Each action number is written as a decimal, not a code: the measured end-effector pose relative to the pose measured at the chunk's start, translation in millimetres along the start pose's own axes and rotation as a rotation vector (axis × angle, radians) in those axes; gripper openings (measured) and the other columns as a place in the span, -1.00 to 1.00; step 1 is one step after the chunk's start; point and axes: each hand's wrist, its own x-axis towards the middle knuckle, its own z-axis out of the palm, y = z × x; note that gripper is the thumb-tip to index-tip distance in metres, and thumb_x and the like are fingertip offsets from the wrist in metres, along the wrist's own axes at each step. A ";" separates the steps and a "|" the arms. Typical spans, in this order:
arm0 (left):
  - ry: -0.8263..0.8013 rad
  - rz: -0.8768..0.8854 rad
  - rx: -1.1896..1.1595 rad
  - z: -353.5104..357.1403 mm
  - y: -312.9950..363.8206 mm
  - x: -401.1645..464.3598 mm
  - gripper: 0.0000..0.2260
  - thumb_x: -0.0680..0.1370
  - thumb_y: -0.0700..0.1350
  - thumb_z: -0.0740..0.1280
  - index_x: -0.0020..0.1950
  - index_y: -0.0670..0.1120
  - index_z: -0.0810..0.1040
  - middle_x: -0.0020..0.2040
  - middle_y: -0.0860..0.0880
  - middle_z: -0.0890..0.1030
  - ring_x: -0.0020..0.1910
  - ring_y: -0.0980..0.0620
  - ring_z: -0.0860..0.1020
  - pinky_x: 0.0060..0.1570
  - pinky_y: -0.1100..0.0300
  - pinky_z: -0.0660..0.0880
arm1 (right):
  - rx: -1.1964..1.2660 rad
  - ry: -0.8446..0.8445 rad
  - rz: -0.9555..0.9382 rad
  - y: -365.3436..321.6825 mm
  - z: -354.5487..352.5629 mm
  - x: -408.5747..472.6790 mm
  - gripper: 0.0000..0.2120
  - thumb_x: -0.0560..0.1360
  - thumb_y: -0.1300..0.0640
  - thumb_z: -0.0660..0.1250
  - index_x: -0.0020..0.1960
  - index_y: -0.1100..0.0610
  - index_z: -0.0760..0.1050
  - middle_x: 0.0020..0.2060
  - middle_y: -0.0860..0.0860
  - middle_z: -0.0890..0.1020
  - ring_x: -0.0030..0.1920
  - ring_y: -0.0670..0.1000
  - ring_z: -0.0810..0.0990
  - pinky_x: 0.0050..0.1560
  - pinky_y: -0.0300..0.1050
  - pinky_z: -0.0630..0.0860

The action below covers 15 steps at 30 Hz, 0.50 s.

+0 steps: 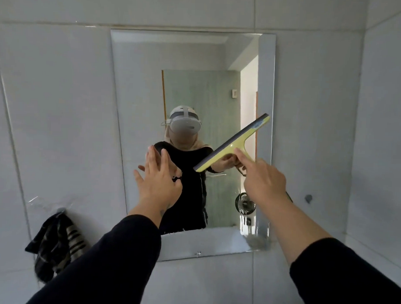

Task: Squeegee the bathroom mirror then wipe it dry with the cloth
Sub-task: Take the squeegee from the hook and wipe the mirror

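Observation:
A rectangular mirror (138, 86) hangs on the tiled wall straight ahead. My right hand (263, 181) grips the handle of a yellow squeegee (235, 142), index finger stretched along the handle. Its grey blade slants across the mirror's right half, from upper right down to lower left. My left hand (157, 175) is raised in front of the lower middle of the mirror with fingers straight and spread, holding nothing. A dark striped cloth (55, 244) hangs from a hook on the wall, left of and below the mirror.
Pale grey tiles (60, 101) surround the mirror. A side wall (386, 135) meets the mirror wall at the right. A small fixing (308, 197) sticks out right of the mirror. The mirror reflects a person in a headset, a doorway and a small fan.

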 end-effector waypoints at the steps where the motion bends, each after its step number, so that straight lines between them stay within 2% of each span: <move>1: -0.002 -0.002 0.003 0.3 0.0 0.4 -0.24 0.52 0.10 0.22 0.55 -0.01 -0.16 0.53 -0.08 -0.32 0.54 -0.15 -0.10 0.44 -0.22 -0.12 | 0.029 -0.009 0.027 0.9 2.8 -1.7 -0.25 0.56 0.32 0.06 0.48 -0.37 -0.07 -0.07 0.07 0.45 -0.09 0.13 0.53 -0.15 -0.02 0.44; 5: -0.007 -0.001 0.006 1.4 -0.2 0.9 -0.20 0.49 0.12 0.26 0.55 0.01 -0.17 0.53 -0.07 -0.33 0.54 -0.16 -0.09 0.44 -0.22 -0.14 | 0.169 -0.076 0.154 2.3 16.2 -10.8 -0.26 0.56 0.31 0.09 0.49 -0.34 -0.09 -0.16 0.06 0.44 -0.21 0.08 0.47 -0.24 -0.05 0.40; 10: -0.016 0.003 0.002 0.7 -0.6 0.4 -0.19 0.48 0.13 0.27 0.55 0.01 -0.17 0.53 -0.07 -0.33 0.54 -0.14 -0.12 0.45 -0.21 -0.13 | 0.414 -0.139 0.292 -10.5 30.1 -26.2 -0.29 0.57 0.28 0.07 0.53 -0.24 -0.14 -0.20 0.05 0.44 -0.18 0.09 0.49 -0.19 -0.03 0.44; 11: -0.016 0.004 0.000 1.2 -0.8 0.3 -0.18 0.48 0.13 0.27 0.55 0.01 -0.17 0.53 -0.07 -0.33 0.54 -0.14 -0.13 0.45 -0.21 -0.13 | 0.486 -0.146 0.328 -14.4 31.6 -29.9 -0.29 0.57 0.28 0.07 0.54 -0.22 -0.14 -0.16 0.06 0.48 -0.17 0.09 0.51 -0.19 -0.03 0.46; 13: -0.018 0.009 -0.009 1.8 -1.0 0.2 -0.18 0.48 0.13 0.28 0.55 0.02 -0.17 0.53 -0.07 -0.34 0.54 -0.12 -0.15 0.45 -0.20 -0.13 | 0.624 -0.154 0.397 -22.6 35.9 -35.1 -0.29 0.57 0.30 0.05 0.54 -0.19 -0.15 0.06 0.11 0.56 -0.18 0.07 0.55 -0.22 -0.05 0.49; 14: -0.019 0.010 -0.015 1.9 -1.4 0.1 -0.18 0.48 0.13 0.28 0.55 0.02 -0.17 0.53 -0.06 -0.34 0.54 -0.12 -0.15 0.45 -0.20 -0.13 | 0.687 -0.158 0.425 -26.7 38.9 -36.5 -0.29 0.57 0.30 0.05 0.54 -0.19 -0.16 0.15 0.12 0.56 -0.24 0.02 0.53 -0.30 -0.10 0.46; 15: -0.019 0.013 -0.020 1.9 -2.2 -0.1 -0.18 0.48 0.13 0.28 0.55 0.02 -0.17 0.53 -0.06 -0.34 0.54 -0.11 -0.15 0.45 -0.19 -0.12 | 0.737 -0.159 0.447 -31.2 42.4 -37.0 -0.28 0.56 0.31 0.05 0.55 -0.18 -0.17 0.16 0.10 0.56 -0.30 -0.01 0.49 -0.39 -0.14 0.41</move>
